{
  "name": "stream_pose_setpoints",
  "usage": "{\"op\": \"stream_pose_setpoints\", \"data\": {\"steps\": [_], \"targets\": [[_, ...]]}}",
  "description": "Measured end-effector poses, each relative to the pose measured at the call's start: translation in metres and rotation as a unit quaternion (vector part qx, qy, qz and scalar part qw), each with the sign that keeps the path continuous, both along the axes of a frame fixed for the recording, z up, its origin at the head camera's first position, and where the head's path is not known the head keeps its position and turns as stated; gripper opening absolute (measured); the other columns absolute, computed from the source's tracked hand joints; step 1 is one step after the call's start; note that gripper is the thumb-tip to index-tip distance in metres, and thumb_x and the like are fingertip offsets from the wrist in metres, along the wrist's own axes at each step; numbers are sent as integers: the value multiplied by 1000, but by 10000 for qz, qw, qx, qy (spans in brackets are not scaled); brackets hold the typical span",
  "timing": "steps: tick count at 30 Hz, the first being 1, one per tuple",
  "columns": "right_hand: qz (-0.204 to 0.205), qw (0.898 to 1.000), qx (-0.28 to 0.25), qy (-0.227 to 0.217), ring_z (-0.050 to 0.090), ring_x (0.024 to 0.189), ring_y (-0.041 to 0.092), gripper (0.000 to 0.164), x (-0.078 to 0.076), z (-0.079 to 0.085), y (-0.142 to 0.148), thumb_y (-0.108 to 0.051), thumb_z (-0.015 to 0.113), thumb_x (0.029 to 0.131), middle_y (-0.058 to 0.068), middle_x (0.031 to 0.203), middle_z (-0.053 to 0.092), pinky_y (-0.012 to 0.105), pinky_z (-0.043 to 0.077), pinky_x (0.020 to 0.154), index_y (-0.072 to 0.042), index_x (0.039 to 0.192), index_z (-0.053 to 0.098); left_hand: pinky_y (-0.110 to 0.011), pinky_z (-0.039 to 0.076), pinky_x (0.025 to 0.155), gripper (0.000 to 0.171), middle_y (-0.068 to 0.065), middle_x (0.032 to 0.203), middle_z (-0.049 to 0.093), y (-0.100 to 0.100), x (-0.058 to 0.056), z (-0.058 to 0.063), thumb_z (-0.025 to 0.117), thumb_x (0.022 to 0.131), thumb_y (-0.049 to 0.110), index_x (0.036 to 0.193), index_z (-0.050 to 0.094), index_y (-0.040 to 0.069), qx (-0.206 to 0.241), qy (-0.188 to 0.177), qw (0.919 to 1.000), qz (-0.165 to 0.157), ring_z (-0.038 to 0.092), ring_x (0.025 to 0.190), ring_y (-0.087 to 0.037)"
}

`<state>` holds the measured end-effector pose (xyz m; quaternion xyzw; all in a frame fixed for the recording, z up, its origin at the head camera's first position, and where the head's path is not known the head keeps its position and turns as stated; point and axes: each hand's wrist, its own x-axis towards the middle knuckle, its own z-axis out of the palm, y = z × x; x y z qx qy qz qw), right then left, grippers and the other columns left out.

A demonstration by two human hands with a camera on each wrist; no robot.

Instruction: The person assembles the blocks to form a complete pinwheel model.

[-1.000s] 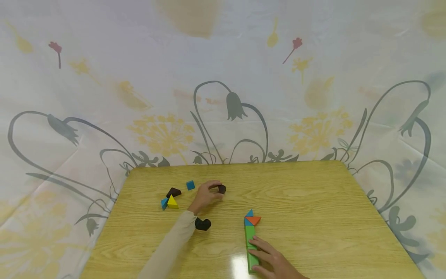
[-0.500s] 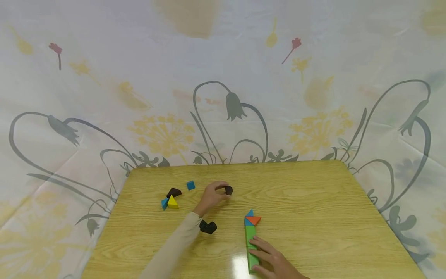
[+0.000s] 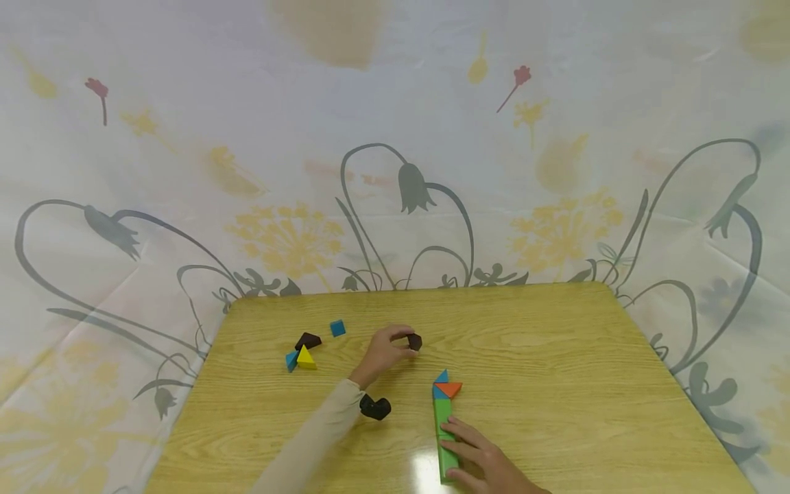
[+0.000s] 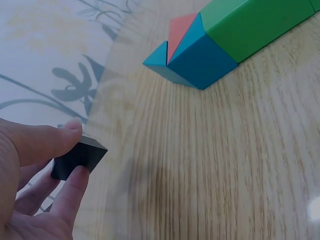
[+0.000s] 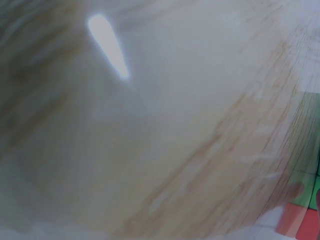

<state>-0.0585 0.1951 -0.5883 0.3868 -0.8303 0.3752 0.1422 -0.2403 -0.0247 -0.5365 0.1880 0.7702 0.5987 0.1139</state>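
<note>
My left hand (image 3: 384, 353) pinches a small black block (image 3: 415, 342) between thumb and fingers, left of and beyond the row of blocks. In the left wrist view the black block (image 4: 75, 159) shows flat faces and a pointed corner. Two green blocks (image 3: 443, 415) lie end to end, with a blue block (image 3: 439, 392), an orange triangular block (image 3: 450, 389) and a small blue triangular block (image 3: 441, 377) at their far end. Fingertips of my right hand (image 3: 487, 466) rest on the green blocks; its view is blurred, with blocks only at the right edge.
To the left on the wooden table (image 3: 555, 384) lie a blue block (image 3: 337, 328), a dark brown block (image 3: 308, 340), a yellow triangular block (image 3: 305, 358) and a blue triangular block (image 3: 291, 361). A black wrist camera (image 3: 375, 407) sits by my left cuff. A flower-printed cloth (image 3: 395, 137) hangs behind.
My left hand has moved to the right with the black block, closer to the row. The right hand and the row of blocks have stayed in place.
</note>
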Motion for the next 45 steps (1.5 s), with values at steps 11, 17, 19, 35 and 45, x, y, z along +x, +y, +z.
{"op": "stream_pose_setpoints", "data": {"steps": [11, 17, 19, 35, 45], "targets": [[-84, 9998, 48, -145, 43, 127, 34, 41, 1, 1, 0, -18, 70, 87, 18, 134, 50, 26, 38, 103, -3, 124, 62, -31, 53, 85, 45, -20, 120, 56, 10, 6, -3, 73, 80, -3, 122, 57, -9, -1, 0, 10000, -84, 53, 114, -37], [-18, 10000, 36, -77, 42, 129, 31, 41, 0, 1, 0, -18, 70, 87, 18, 135, 49, 24, 36, 104, -2, 124, 61, -27, 53, 83, 44, -19, 119, 57, 15, 9, -4, 73, 79, -4, 120, 59, -8, -88, 60, 9999, -66, 54, 113, -38], [6, 10000, 45, -6, 41, 130, 30, 41, 0, 1, 0, -17, 70, 87, 19, 134, 49, 24, 35, 105, -1, 124, 61, -26, 53, 83, 44, -20, 119, 57, 16, 10, -5, 73, 78, -5, 119, 59, -9, -83, 137, 9998, -94, 54, 113, -39], [-99, 9997, 72, -207, 43, 127, 33, 42, 1, -1, 0, -18, 71, 86, 19, 134, 50, 32, 44, 99, -3, 123, 62, -28, 54, 82, 45, -17, 125, 53, 23, 15, -8, 73, 79, -3, 122, 58, -7, -50, -118, 9995, -297, 55, 112, -36], [-94, 9997, 68, -231, 43, 127, 34, 41, 1, 1, -1, -17, 71, 86, 18, 134, 50, 31, 42, 100, -2, 123, 62, -35, 53, 86, 44, -23, 123, 54, 25, 22, -8, 70, 78, -11, 120, 57, -11, 93, 131, 9990, -420, 54, 111, -40]]}}
